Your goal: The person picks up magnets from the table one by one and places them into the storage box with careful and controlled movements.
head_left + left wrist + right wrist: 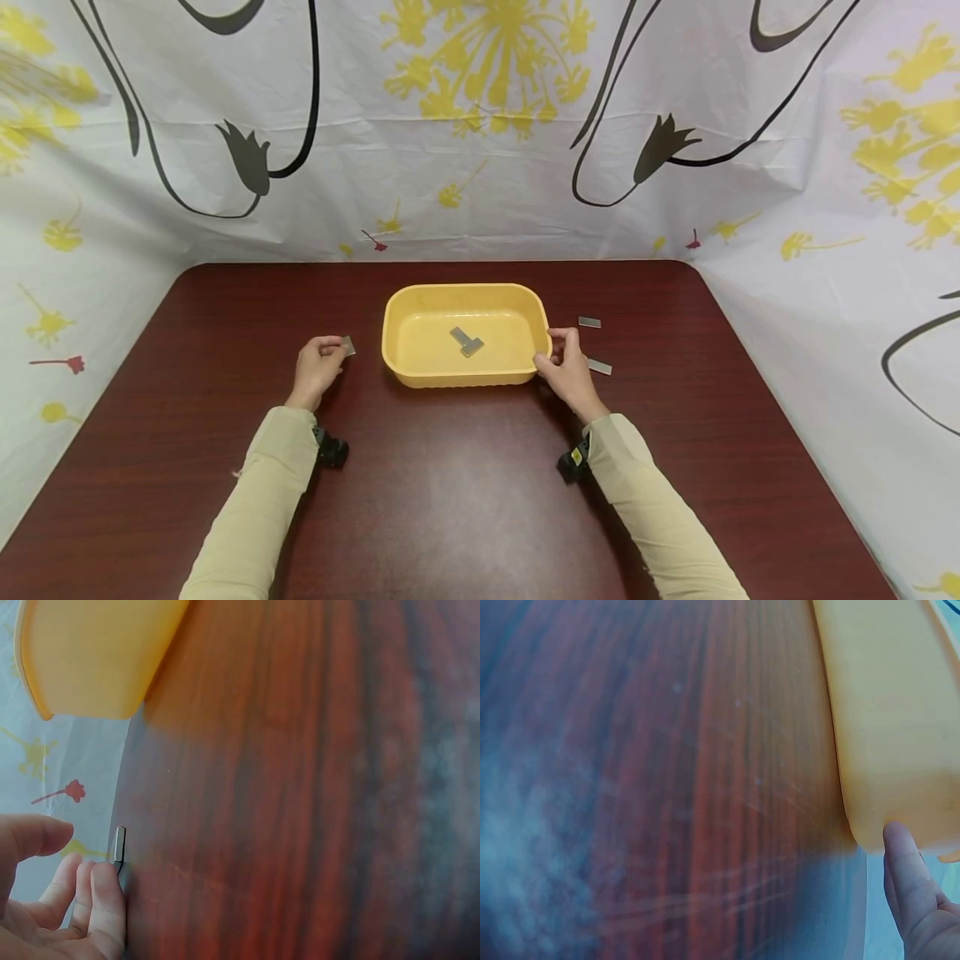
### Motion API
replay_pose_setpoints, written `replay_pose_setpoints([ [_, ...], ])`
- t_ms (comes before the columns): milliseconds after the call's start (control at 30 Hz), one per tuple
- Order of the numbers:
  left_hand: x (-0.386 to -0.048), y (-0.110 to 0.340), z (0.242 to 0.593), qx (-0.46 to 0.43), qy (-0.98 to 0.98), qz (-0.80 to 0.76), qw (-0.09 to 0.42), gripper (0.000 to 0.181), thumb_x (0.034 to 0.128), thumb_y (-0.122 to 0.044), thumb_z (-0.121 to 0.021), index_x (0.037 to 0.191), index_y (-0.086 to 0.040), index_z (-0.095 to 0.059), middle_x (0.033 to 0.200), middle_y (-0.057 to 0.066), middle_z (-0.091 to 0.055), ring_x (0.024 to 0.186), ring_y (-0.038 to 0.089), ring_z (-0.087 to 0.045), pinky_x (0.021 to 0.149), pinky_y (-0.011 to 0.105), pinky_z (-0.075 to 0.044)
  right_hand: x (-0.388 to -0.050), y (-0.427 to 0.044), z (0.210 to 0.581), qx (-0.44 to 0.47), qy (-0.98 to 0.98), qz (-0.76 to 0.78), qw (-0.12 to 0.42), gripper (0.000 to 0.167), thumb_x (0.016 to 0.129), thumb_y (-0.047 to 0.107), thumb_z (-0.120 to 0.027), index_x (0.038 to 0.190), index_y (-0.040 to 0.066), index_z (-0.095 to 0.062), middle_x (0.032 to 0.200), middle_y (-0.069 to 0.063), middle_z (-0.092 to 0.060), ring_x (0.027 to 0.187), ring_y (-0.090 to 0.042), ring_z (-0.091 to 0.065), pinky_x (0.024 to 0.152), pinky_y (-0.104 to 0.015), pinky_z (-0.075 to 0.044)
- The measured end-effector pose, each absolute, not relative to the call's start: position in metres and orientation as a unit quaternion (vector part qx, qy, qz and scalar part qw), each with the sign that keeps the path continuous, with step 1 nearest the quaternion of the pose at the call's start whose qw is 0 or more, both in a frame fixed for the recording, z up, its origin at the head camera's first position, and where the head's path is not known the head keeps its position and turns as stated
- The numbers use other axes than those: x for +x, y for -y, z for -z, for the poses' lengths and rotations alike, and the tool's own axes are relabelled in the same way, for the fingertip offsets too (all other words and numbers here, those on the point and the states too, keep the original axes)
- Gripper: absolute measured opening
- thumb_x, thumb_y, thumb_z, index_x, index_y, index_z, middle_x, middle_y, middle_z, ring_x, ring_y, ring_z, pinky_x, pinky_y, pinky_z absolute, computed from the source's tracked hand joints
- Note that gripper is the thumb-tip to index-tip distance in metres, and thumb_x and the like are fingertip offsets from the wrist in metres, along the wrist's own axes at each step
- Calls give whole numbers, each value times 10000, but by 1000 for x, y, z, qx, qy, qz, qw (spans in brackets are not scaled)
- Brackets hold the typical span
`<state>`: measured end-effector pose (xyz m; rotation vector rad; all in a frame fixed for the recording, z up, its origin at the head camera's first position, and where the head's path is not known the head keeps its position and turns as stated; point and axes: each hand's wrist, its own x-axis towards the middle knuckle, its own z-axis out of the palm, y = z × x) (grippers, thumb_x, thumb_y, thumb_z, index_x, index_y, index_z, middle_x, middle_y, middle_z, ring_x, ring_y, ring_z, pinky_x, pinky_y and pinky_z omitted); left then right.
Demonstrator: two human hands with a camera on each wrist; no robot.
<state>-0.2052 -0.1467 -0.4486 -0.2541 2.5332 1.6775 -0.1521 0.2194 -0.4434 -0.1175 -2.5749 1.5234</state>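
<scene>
A small grey metal plate [348, 346] is at my left fingertips, left of a yellow plastic basin [405, 333]. In the left wrist view, the fingers of my left hand [318, 365] touch the plate [119, 844], while the thumb stands apart. At the basin's right end, my right hand [568, 371] holds its edge between thumb and index finger. The right wrist view has a straight digit against the basin's outer wall [892, 735]; the other fingers are mostly hidden. Two overlapping metal plates [468, 342] lie inside the basin.
Right of the basin lie two more plates, a far one [589, 322] and a near one [600, 367] beside my right hand. The dark red wooden table [450, 475] has rounded far corners. A white patterned sheet [510, 192] hangs behind and beside it.
</scene>
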Motion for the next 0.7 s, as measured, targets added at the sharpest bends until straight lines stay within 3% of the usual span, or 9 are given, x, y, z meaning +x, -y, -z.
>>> replay_pose_setpoints([
  [233,-206,146,450,-84,-839,-536,49,340,902,-152,-452,1182,41,-449,1048,192,-488,871,270,-515,672,248,-457,-152,-219,443,-40,855,-512,71,427,783,97,-534,1176,74,-370,886,-146,-517,657,-152,-539,549,-219,-463],
  [500,-209,144,449,-97,-854,-510,45,346,873,-159,-504,1158,37,-473,1001,176,-514,749,199,-525,585,200,-429,-153,-219,443,-40,854,-514,70,432,783,101,-536,1179,63,-368,896,-148,-509,666,-144,-533,555,-202,-457],
  [700,-210,146,450,-90,-864,-493,41,356,865,-160,-516,1154,41,-471,1009,194,-514,749,220,-545,602,242,-455,-152,-219,443,-38,853,-515,72,435,782,98,-534,1183,65,-369,893,-147,-510,657,-142,-533,551,-210,-461],
])
